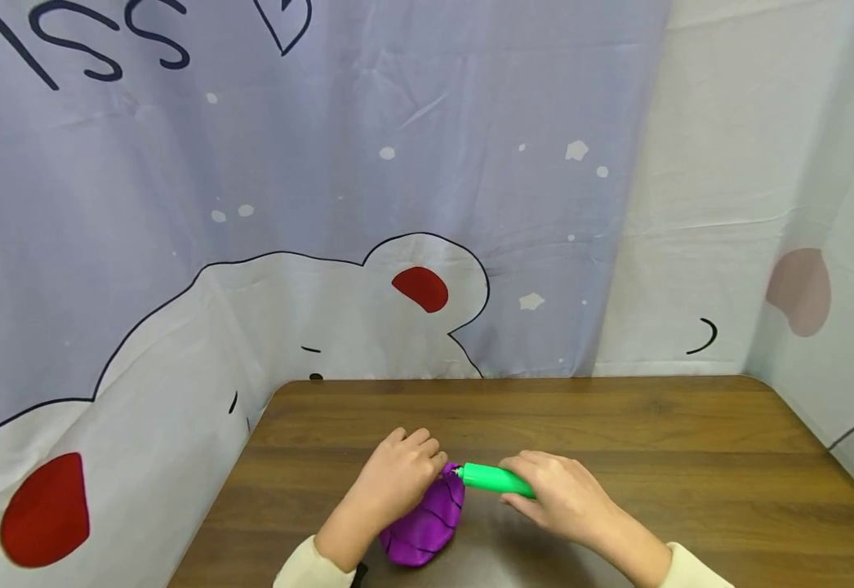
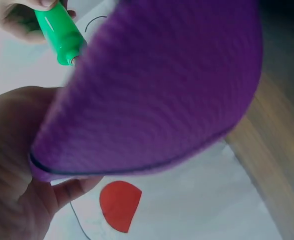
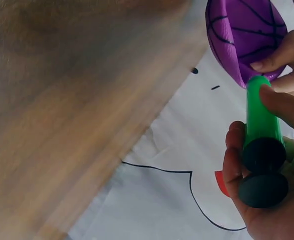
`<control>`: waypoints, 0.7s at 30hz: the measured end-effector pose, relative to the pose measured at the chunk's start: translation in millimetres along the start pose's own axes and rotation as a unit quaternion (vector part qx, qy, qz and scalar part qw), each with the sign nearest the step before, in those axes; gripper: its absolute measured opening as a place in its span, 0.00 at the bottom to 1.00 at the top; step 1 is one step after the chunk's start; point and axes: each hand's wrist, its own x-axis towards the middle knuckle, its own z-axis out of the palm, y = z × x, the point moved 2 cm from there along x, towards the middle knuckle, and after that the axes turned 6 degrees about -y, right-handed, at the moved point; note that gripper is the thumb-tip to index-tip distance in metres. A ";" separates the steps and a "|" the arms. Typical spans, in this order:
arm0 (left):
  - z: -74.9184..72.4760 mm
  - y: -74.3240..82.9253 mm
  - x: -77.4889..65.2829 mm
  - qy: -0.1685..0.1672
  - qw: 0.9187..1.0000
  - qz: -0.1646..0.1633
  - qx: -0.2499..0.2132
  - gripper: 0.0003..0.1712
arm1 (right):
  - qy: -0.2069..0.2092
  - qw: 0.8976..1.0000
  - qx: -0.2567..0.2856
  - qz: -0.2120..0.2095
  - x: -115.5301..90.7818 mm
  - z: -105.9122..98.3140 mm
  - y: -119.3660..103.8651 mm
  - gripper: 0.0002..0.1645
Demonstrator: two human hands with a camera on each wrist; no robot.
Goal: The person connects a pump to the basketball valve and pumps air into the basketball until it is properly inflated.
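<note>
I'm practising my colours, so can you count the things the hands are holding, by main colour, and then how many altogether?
Purple: 1, the ball
Green: 1, the pump
Total: 2

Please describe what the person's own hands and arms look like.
The left hand and right hand are bare, with no gloves or visible rings. The left sleeve and right sleeve are pale cream, with no visible pattern, and end short of the wrists.
</note>
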 end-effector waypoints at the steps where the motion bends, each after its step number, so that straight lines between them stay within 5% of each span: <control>1: 0.3 -1.2 0.1 0.002 1.000 0.001 0.009 0.02 | -0.004 1.000 0.007 0.008 0.2 1.9 -0.2 0.21; 7: 8.7 -12.8 1.9 -0.008 0.999 0.015 0.037 0.07 | -0.035 0.996 0.064 0.042 2.8 11.9 -2.7 0.21; 12: 25.7 -18.7 -1.3 -0.034 0.999 0.028 -0.003 0.15 | -0.045 0.995 0.077 0.047 3.0 21.8 -4.2 0.20; 16: 29.0 -14.3 -6.4 -0.041 0.998 -0.011 -0.041 0.28 | -0.037 0.994 0.085 0.061 4.8 27.0 -0.2 0.20; 21: 10.8 14.4 -3.1 -0.041 0.994 -0.075 -0.063 0.33 | -0.056 0.984 0.146 0.084 8.4 25.4 9.4 0.19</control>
